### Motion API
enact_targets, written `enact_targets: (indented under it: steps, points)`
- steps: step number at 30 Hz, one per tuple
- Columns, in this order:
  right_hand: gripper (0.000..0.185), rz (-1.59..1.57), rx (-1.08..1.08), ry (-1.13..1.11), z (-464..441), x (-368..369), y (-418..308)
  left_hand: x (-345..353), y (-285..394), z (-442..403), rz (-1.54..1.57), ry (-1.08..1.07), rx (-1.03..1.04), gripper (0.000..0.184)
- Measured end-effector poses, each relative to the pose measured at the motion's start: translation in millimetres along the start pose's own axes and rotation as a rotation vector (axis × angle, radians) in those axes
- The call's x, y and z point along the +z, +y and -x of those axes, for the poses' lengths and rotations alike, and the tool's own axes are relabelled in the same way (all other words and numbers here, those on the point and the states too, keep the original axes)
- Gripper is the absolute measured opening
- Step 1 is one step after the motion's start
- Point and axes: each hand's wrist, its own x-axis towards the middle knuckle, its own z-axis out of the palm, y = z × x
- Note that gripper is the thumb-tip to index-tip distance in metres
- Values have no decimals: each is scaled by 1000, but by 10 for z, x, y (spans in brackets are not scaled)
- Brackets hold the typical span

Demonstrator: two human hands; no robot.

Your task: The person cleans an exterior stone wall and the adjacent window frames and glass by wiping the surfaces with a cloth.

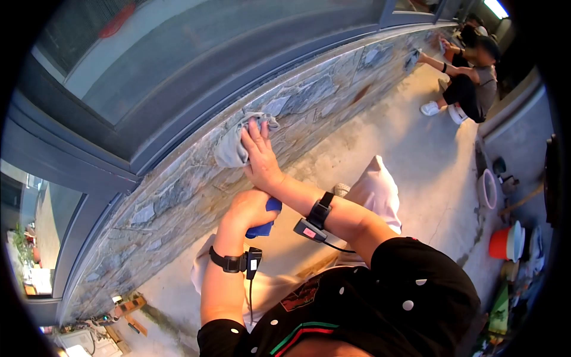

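My right hand [262, 157] presses a grey cloth [233, 146] against the upper part of a low stone-faced wall [303, 98], just under the window frame. Its fingers lie over the crumpled cloth and hold it to the stone. Below it, my left hand [247, 209] is closed around a blue cloth [260, 229], part of which hangs out under the palm. The left hand is close to the right wrist; whether they touch I cannot tell. Most of the left fingers are hidden.
Dark window frames [196, 116] rise above the wall. Farther along it, a person [476, 83] crouches with an arm to the stone, another behind. An orange bucket [504, 243] and a pale basin [488, 189] stand at right. Tools and boxes [128, 306] lie lower left.
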Motion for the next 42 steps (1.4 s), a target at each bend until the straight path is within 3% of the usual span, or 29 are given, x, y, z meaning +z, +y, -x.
enact_targets:
  steps: [1, 4, 7, 9, 12, 13, 16, 17, 20, 21, 22, 25, 26, 27, 28, 29, 31, 34, 36, 37, 40, 42]
  points:
    - [79, -6, -114, -81, 27, 45, -48, -1, -37, -6, 6, -92, -39, 48]
    - [68, 72, -217, -53, -45, 36, 39, 5, -72, 1, 61, -51, -63, 50]
    - [54, 377, -426, -133, -222, -291, 362, 8, -133, 1, 82, 7, -58, 53]
    - [63, 391, -272, -47, -312, -506, 636, 21, -141, 4, 87, 34, -34, 54]
    - [78, 186, 95, 325, -545, -860, 1227, -8, -115, 5, 40, -11, -80, 57]
    - [66, -165, 329, 509, -674, -956, 1421, 10, -109, 7, 47, 17, -62, 54]
    - [44, -251, 951, 586, -912, -1477, 2303, 26, -47, 18, 28, 20, -58, 50]
    - [41, -334, 1068, 616, -974, -1572, 2360, 18, -25, 14, 6, 10, -69, 49]
    - [48, -440, 1059, 613, -936, -1465, 2103, 28, -14, -11, -4, -21, -43, 47]
    - [48, -407, 965, 589, -764, -1221, 2237, 35, 1, -17, 2, -21, -47, 47]
    - [44, -170, 914, 625, -641, -958, 2040, 34, 16, -26, 7, -26, -37, 47]
    - [61, -705, 961, 443, -345, -476, 764, 75, 33, -140, -7, -64, -33, 47]
    - [67, -732, 1102, 247, -166, -311, 656, 110, 31, -170, -16, -86, -39, 48]
    - [57, -802, 1251, 286, 87, 110, 706, 127, 23, -201, -22, -92, -39, 48]
    - [39, -1249, 1362, 148, -150, -189, 195, 151, 21, -215, -30, -79, -22, 48]
    - [23, -1345, 1465, 74, -120, -92, 204, 164, 25, -223, -36, -64, -6, 48]
    - [23, -1397, 1521, 204, -360, -255, -6, 146, 45, -246, -35, -90, -22, 48]
    - [23, -1336, 1421, 253, -509, -511, 389, 163, 25, -314, -31, -84, -21, 47]
    - [12, -1261, 1427, 369, -688, -848, 702, 197, 8, -320, -28, -71, -11, 46]
    - [11, -1229, 1303, 407, -702, -901, 1078, 194, 15, -323, -36, -87, -5, 45]
    - [24, -1089, 1118, 629, -927, -1242, 1751, 183, 64, -342, -34, -110, -8, 44]
    - [34, -1041, 1142, 680, -1008, -1291, 1857, 196, 87, -332, -23, -131, -26, 44]
